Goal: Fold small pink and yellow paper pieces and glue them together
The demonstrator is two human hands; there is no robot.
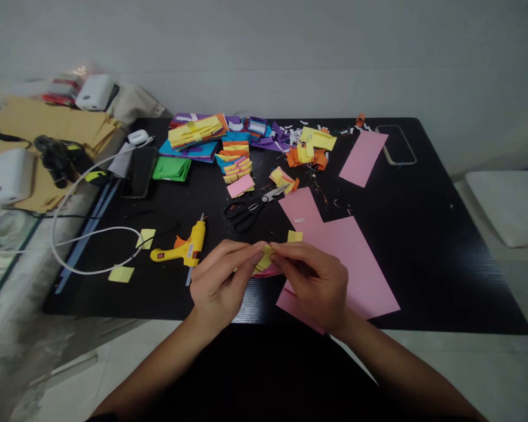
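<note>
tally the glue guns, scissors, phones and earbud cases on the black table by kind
Yellow glue gun: 1
Black-handled scissors: 1
Phones: 2
White earbud case: 1
Total: 5

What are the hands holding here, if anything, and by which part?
The left hand and right hand hold a small yellow paper piece between their fingers, pinched near its upper edge, one hand at each side.

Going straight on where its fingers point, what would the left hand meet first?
The yellow paper that the left hand pinches, then probably the right hand just beyond; depth there is hard to judge.
</note>
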